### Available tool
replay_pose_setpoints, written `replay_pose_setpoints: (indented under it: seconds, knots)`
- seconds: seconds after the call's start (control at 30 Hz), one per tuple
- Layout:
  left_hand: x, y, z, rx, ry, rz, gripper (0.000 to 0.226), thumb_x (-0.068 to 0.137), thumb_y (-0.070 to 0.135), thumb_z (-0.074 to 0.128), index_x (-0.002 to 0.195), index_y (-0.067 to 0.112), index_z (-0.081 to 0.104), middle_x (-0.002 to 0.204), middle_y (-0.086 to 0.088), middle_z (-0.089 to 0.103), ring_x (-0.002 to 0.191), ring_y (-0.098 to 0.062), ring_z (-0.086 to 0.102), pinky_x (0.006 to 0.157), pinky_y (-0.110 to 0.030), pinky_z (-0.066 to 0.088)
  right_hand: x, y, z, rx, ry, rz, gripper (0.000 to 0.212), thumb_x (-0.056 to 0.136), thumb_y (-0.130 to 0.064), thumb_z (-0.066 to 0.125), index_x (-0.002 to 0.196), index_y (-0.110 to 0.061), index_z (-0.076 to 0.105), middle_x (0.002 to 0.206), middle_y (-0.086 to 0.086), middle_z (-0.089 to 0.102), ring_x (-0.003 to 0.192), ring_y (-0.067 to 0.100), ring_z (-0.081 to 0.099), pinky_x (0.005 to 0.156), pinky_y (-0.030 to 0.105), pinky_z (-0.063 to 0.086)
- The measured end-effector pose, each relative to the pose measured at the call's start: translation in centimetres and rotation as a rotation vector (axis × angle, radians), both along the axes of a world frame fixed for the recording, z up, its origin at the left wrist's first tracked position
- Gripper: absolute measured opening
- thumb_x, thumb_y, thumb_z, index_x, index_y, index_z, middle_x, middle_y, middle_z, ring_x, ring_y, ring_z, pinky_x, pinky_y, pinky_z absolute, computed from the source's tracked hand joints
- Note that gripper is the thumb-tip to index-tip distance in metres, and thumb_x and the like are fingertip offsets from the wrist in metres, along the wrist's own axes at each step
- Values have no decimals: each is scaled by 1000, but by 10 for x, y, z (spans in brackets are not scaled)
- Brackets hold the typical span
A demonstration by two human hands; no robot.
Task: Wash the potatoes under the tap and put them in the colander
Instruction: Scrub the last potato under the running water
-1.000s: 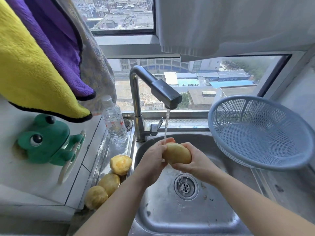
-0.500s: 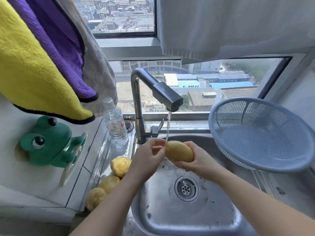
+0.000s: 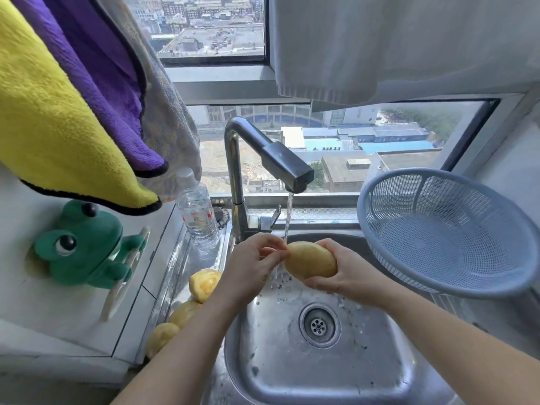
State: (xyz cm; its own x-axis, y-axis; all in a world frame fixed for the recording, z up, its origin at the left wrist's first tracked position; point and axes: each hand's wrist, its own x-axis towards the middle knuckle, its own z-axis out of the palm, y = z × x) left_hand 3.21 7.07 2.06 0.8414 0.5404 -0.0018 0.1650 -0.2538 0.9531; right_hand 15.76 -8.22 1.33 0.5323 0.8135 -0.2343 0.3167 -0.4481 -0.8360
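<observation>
Left hand [image 3: 251,266] now off potato [image 3: 310,260]

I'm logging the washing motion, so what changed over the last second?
The left hand came off the peeled yellow potato; only its fingertips now touch the end under the stream. The right hand alone grips it. The tap runs as before, the blue plastic colander stays empty, and three potatoes wait beside the sink.

Head view, close above sink [image 3: 292,375]
</observation>
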Motion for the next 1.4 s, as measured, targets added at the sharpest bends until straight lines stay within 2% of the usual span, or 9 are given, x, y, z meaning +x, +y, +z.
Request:
replay_pose_setpoints:
  seconds: [0.2, 0.37, 0.57, 0.73, 0.9, 1.0, 1.17, 1.3, 1.4]
  knots:
    - [3, 3, -8, 197, 41, -126, 22, 92, 12, 59, 78, 29, 56, 95, 7, 58, 82, -5, 56, 72, -9, 41, -3, -2, -2, 4, 69, -18, 52, 71, -22, 82, 113, -24, 52, 95, 5, 61, 67, 9, 58, 57, 20, 50]
    - [6, -1, -20, 259, 11, -65, 16, 94, 13, 54, 83, 25, 56, 96, 2, 59, 87, -12, 57, 79, -24, 47, -8, 0, -6, 33, 164, -69, 46, 74, -18, 80, 111, -22, 52, 95, 7, 62, 73, 13, 61, 63, 30, 57]
    - [13, -15, -22, -369, -36, 212, 15, 98, 16, 50, 88, 15, 61, 82, -1, 65, 70, -9, 64, 64, -23, 53, -11, 0, -9, 44, 191, -84, 44, 75, -19, 79, 108, -27, 51, 100, 8, 63, 77, 16, 64, 68, 36, 58]
    - [12, -13, -22, -343, 20, 157, 17, 95, 26, 55, 88, 15, 65, 86, -4, 69, 84, -18, 67, 72, -30, 57, -9, -4, -7, 11, 166, -88, 46, 74, -21, 80, 109, -26, 51, 99, 7, 63, 76, 14, 63, 66, 31, 58]
    - [16, -27, -20, -585, 23, 69, 25, 92, 38, 54, 102, 18, 66, 107, -8, 67, 102, -23, 64, 83, -38, 57, -7, -5, -3, 19, 197, -88, 44, 75, -22, 79, 110, -22, 53, 95, 7, 64, 73, 11, 63, 61, 25, 56]
    - [26, -32, -18, -718, 11, 176, 29, 100, 31, 43, 97, 22, 70, 106, -10, 65, 96, -25, 60, 78, -38, 52, -9, -3, -2, 21, 230, -89, 44, 76, -25, 79, 111, -21, 52, 96, 6, 64, 73, 10, 65, 58, 22, 53]
    - [36, -22, -23, -1008, 86, 336, 25, 95, 17, 44, 97, 4, 64, 88, -14, 61, 81, -25, 58, 64, -35, 49, -12, 1, -1, -1, 312, -67, 46, 79, -35, 74, 115, -18, 52, 98, 7, 64, 78, 14, 67, 57, 26, 54]
    - [30, -19, -27, -1098, 139, 291, 49, 98, 44, 38, 123, 7, 57, 114, -17, 65, 97, -31, 63, 59, -35, 53, -19, 9, 2, 8, 525, -74, 55, 83, -55, 54, 116, -12, 48, 84, 7, 66, 65, 16, 65, 51, 25, 44]
    - [24, -26, -20, -1192, 59, 238, 65, 96, 60, 26, 118, 6, 57, 103, -21, 68, 75, -34, 66, 49, -32, 48, -23, 21, 4, -11, 674, -193, 54, 96, -56, 35, 110, -7, 55, 70, 12, 64, 56, 21, 61, 45, 24, 40]
